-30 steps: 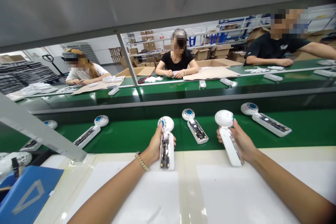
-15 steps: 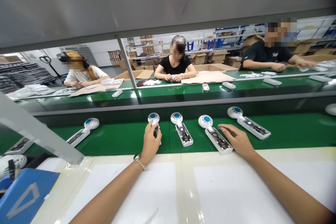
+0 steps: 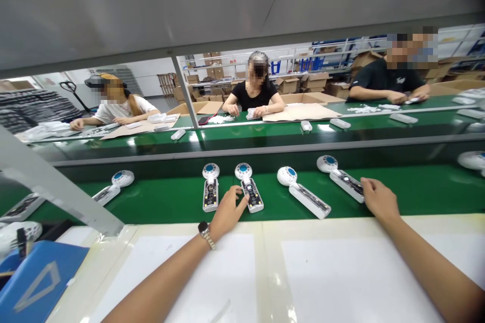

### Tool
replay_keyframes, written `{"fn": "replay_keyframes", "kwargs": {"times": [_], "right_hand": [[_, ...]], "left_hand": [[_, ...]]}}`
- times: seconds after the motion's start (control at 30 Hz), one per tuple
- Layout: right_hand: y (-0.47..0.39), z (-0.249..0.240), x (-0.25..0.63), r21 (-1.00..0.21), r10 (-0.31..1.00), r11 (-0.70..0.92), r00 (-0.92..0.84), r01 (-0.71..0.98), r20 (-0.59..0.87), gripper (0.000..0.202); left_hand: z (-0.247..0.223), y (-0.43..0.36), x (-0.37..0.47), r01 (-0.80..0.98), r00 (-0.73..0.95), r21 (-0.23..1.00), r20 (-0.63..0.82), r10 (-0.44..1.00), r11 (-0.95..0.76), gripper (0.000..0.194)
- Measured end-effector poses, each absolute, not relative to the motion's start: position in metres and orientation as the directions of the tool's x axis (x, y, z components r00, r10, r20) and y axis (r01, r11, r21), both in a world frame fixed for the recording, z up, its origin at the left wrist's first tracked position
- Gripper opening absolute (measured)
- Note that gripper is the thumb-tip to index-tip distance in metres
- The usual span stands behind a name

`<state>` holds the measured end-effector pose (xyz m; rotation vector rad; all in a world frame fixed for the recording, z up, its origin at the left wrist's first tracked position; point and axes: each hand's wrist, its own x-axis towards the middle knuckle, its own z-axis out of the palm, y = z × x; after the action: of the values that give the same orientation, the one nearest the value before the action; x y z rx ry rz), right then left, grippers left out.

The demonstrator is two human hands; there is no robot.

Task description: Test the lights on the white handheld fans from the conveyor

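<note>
Across the green conveyor belt point(image 3: 273, 192) lie several white handheld devices with round, blue-centred heads and circuit boards showing in their handles. My left hand point(image 3: 226, 214), wearing a watch, has its thumb and fingers apart at the left edge of one device point(image 3: 253, 196); the thumb touches its handle. A second device point(image 3: 210, 194) lies just left of that hand. My right hand point(image 3: 381, 202) has its fingers curled round the lower end of another device point(image 3: 345, 184). Between my hands, a device point(image 3: 308, 201) rests tilted, its white side wall facing me.
A white-topped table edge point(image 3: 265, 272) runs along the near side of the belt. At left stand a slanted metal post point(image 3: 60, 186) and a blue bin point(image 3: 45, 277). A grey shelf point(image 3: 227, 5) hangs overhead. Several co-workers sit beyond a second belt point(image 3: 235, 139) holding white casings.
The devices have shifted left. My left hand has let go of one device and moved right to another. My right hand has moved right to a farther device; the one it left is now tilted.
</note>
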<state>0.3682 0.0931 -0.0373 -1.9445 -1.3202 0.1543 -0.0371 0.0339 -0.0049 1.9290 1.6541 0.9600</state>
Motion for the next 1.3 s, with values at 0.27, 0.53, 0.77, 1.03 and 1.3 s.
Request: {"fn": "replay_keyframes", "kwargs": {"times": [0.27, 0.53, 0.77, 1.03, 1.3], "right_hand": [[0.087, -0.030, 0.335, -0.656, 0.953, -0.067, 0.244, 0.752, 0.181, 0.055], [0.074, -0.018, 0.304, -0.949, 0.979, -0.021, 0.199, 0.313, 0.044, 0.041], [0.050, -0.010, 0.258, -0.909, 0.989, -0.133, -0.107, -0.395, -0.099, 0.021], [0.027, -0.002, 0.228, -0.889, 0.977, -0.211, -0.054, -0.407, -0.207, 0.024], [-0.001, 0.004, 0.203, -0.860, 0.944, -0.314, -0.233, -0.403, -0.235, 0.033]], "left_hand": [[-0.010, 0.046, -0.046, 0.687, -0.104, 0.726, 0.152, 0.983, -0.040, 0.052], [-0.006, 0.038, -0.038, 0.786, -0.161, 0.618, 0.230, 0.960, -0.016, 0.043], [-0.009, 0.054, -0.054, 0.378, -0.355, 0.922, 0.065, 0.933, 0.079, 0.049], [0.001, 0.044, -0.042, 0.046, -0.191, 0.987, 0.161, 0.968, -0.155, 0.048], [0.001, 0.010, -0.007, -0.187, -0.042, 0.982, -0.010, 0.999, 0.003, 0.048]]}}
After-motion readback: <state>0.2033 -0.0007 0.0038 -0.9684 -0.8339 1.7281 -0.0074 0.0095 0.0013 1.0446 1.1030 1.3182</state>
